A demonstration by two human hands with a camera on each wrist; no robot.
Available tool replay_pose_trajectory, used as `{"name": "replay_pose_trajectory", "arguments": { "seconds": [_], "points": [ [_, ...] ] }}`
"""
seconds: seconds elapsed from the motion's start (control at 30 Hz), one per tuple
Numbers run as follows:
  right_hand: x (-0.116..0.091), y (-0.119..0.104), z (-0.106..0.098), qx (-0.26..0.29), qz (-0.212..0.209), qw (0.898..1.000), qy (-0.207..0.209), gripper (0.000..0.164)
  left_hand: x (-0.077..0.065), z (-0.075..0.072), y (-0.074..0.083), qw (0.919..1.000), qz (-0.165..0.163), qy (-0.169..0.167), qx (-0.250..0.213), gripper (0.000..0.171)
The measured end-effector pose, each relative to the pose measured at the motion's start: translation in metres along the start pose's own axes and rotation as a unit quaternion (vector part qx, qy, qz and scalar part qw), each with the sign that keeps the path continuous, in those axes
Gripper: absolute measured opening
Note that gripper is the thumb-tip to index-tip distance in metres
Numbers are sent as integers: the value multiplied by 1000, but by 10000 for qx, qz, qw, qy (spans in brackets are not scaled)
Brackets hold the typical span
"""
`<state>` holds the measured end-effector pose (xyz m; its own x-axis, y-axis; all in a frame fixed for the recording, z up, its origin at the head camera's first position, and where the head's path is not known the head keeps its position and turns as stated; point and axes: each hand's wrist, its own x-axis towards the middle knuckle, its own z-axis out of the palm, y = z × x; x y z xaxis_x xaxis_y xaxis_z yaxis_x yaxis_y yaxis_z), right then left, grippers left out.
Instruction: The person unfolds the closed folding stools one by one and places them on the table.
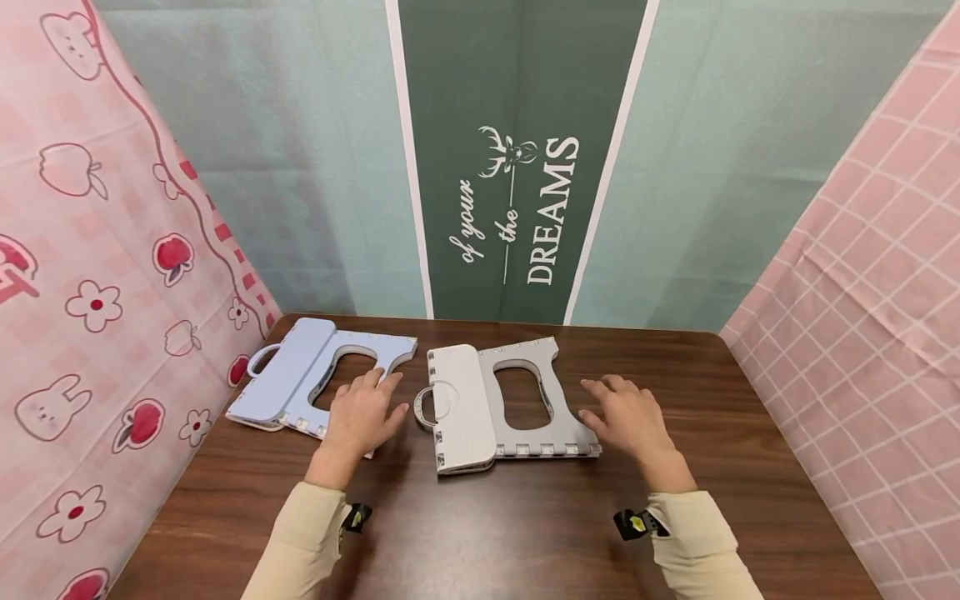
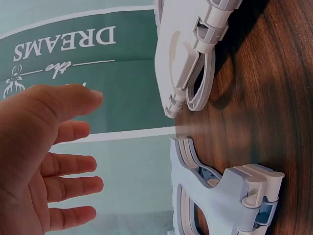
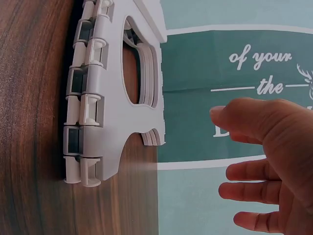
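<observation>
Two folding step stools lie folded flat on the table. The blue folding stool [image 1: 296, 371] is at the left, its loop handle pointing left. Beside it, near the middle, lies the white and grey folding stool [image 1: 463, 408], with a round handle on its left side. My left hand [image 1: 365, 417] hovers over the right part of the blue stool, fingers spread and holding nothing. Just right of the grey stool's legs is my right hand [image 1: 630, 417], its fingers relaxed, with nothing in it. The wrist views show both palms bare, apart from the stools.
The brown wooden table [image 1: 525, 542] runs back to a green curtain [image 1: 517, 83] with white lettering. Pink patterned cloth [image 1: 97, 250] hangs at the left, and pink checked cloth [image 1: 862, 292] at the right. A black band sits on each wrist over cream sleeves.
</observation>
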<state>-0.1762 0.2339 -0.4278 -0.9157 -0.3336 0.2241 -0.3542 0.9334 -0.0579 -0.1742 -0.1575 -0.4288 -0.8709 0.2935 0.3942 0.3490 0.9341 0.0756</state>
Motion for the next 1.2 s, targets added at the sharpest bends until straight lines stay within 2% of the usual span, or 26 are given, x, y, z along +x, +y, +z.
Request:
{"name": "replay_pose_trajectory", "arguments": {
  "seconds": [0.17, 0.37, 0.53, 0.77, 1.0, 1.2],
  "points": [
    [-2, -3, 0, -50, -44, 10000, 11, 51, -1, -1, 2, 9999, -99, -86, -104, 52],
    [-8, -9, 2, 154, -126, 9997, 163, 55, -9, 1, 8, 9977, -178, -42, -657, 61],
    [-10, -12, 9, 371, -42, 9993, 43, 63, -14, 8, 9, 9940, -191, 83, -1073, 64],
    [-10, -11, 18, 593, 141, 9975, -355, 71, -19, 20, 14, 9777, -417, -388, -2022, 72],
    [-11, -10, 29, 826, 278, 9943, -612, 77, -26, 36, 21, 9634, -610, -795, -2485, 75],
    [-13, -8, 36, 976, 444, 9907, -842, 76, -31, 45, 27, 9553, -609, -898, -2749, 79]
  ]
}}
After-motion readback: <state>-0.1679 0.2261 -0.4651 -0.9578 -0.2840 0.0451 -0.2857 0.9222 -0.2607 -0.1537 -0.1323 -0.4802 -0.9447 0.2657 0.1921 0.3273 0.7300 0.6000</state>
